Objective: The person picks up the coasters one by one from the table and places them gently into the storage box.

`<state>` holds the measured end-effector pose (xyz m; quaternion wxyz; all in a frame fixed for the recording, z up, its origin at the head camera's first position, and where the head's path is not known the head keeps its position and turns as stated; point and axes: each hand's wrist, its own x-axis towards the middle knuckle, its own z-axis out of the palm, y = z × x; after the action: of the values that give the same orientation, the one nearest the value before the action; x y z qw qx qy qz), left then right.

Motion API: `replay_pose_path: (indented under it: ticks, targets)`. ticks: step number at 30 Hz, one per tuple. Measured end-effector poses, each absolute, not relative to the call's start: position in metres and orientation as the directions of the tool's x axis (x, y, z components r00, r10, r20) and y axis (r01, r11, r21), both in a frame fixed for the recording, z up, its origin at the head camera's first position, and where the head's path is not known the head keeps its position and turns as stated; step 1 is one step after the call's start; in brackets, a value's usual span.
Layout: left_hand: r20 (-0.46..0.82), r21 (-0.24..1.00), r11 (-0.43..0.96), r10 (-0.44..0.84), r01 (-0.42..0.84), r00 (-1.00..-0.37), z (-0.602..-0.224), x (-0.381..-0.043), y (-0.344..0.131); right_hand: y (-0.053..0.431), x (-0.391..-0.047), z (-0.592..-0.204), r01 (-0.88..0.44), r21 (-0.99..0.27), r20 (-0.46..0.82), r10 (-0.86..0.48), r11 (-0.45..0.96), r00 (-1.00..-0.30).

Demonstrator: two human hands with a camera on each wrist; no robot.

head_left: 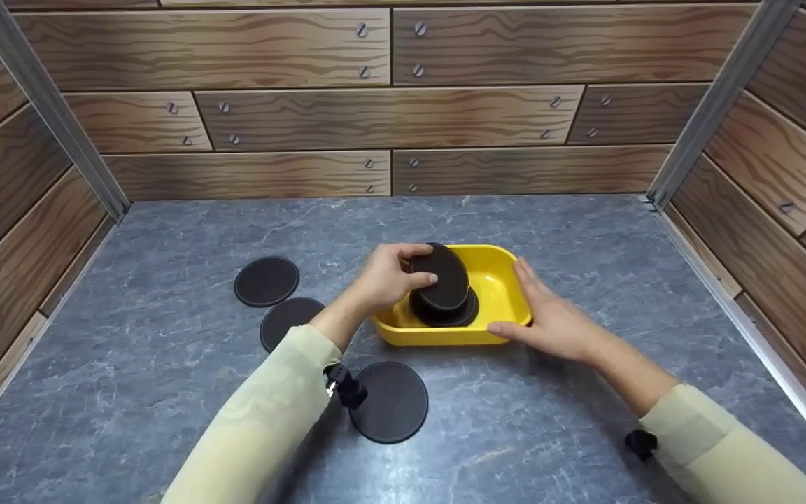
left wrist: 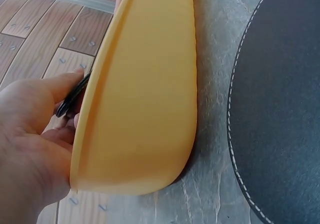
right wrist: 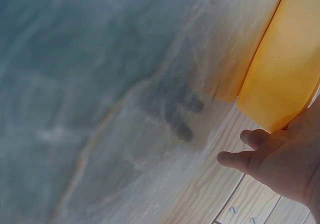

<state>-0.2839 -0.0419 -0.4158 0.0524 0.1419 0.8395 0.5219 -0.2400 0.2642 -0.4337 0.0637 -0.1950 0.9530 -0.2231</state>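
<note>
Head view: left hand (head_left: 385, 280) pinches a tilted disc (head_left: 445, 280) over the tray (head_left: 445, 337)

Nearest on the desk (head_left: 550, 434) lies a loose disc (head_left: 389, 402). Beyond it, the right hand (head_left: 553, 318) touches the yellow tray's right end, its grip spread, fingers straight, thumb at the near rim. The left grip holds the tilted disc between thumb and fingers, above a lower disc (head_left: 471, 313) in the tray. Leftward, a sleeve-side disc (head_left: 292, 320) lies just beside the farthest disc (head_left: 266, 281). Behind stands a plank-patterned wall (head_left: 291, 119).
</note>
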Motion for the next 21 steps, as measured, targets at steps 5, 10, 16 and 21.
replay_pose_path:
  ticks: [5,10,16,21]
  targets:
    - [0.042,0.873,0.453,0.301,0.182,-0.953,-0.4162,-0.284,-0.0405,0.2654,-0.2406,-0.4339,-0.345,-0.447,-0.033,-0.4,0.825,-0.916]
    - [0.047,0.855,0.481,0.305,0.197,-0.951,-0.4168,-0.2839,-0.0399,0.2648,-0.2405,-0.4341,-0.345,-0.448,-0.032,-0.401,0.824,-0.916]
    - [0.054,0.837,0.502,0.323,0.22,-0.945,-0.4178,-0.2835,-0.0375,0.2644,-0.2393,-0.4338,-0.345,-0.447,-0.034,-0.402,0.825,-0.915]
    - [0.062,0.77,0.581,0.344,0.264,-0.937,-0.4195,-0.2836,-0.0355,0.2639,-0.2395,-0.4347,-0.334,-0.445,-0.05,-0.395,0.831,-0.917]
